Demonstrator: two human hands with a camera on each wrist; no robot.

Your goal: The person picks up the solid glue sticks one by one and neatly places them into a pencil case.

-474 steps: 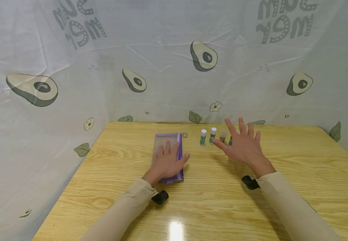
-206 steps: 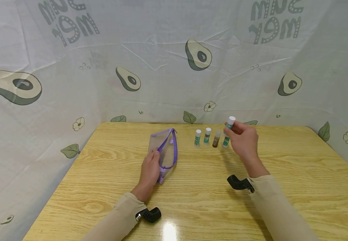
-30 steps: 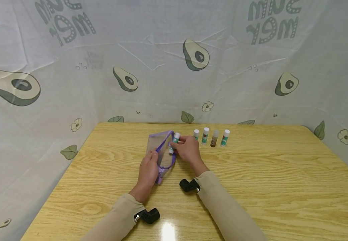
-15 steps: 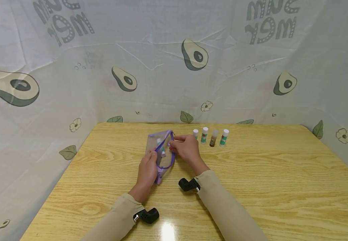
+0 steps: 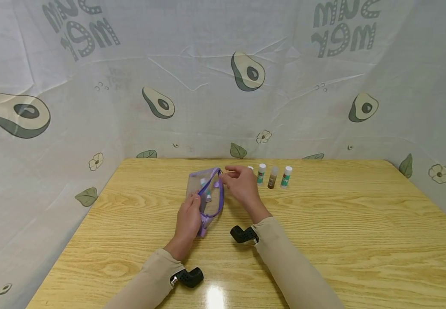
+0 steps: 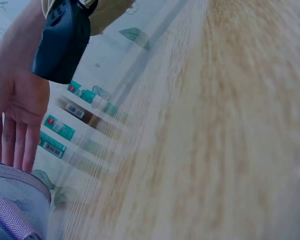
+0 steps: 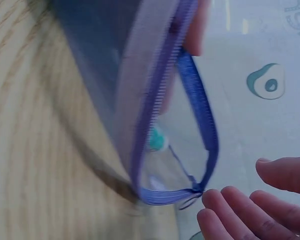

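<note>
My left hand (image 5: 189, 216) grips the near side of a see-through zip pouch (image 5: 195, 182) with purple trim, its mouth gaping to the right. Inside, a glue stick (image 5: 208, 197) with a white cap shows through the wall; its teal label (image 7: 156, 139) also appears through the mouth in the right wrist view. My right hand (image 5: 242, 184) is just right of the pouch's far corner, fingers loosely bent and holding nothing. In the right wrist view those fingertips (image 7: 212, 197) lie beside the zip end. Several white-capped green glue sticks (image 5: 286, 178) stand upright beyond the right hand.
A brown glue stick (image 5: 272, 178) with a clear cap stands in the same row. The leftmost stick (image 5: 250, 168) is mostly hidden by the right hand. Behind the wooden table (image 5: 342, 223) hangs a pale avocado-print cloth (image 5: 192, 124).
The pouch, earlier flat, is now held up by my left hand. My right hand carried a glue stick from the row into it, let go, and has just drawn back slightly.
</note>
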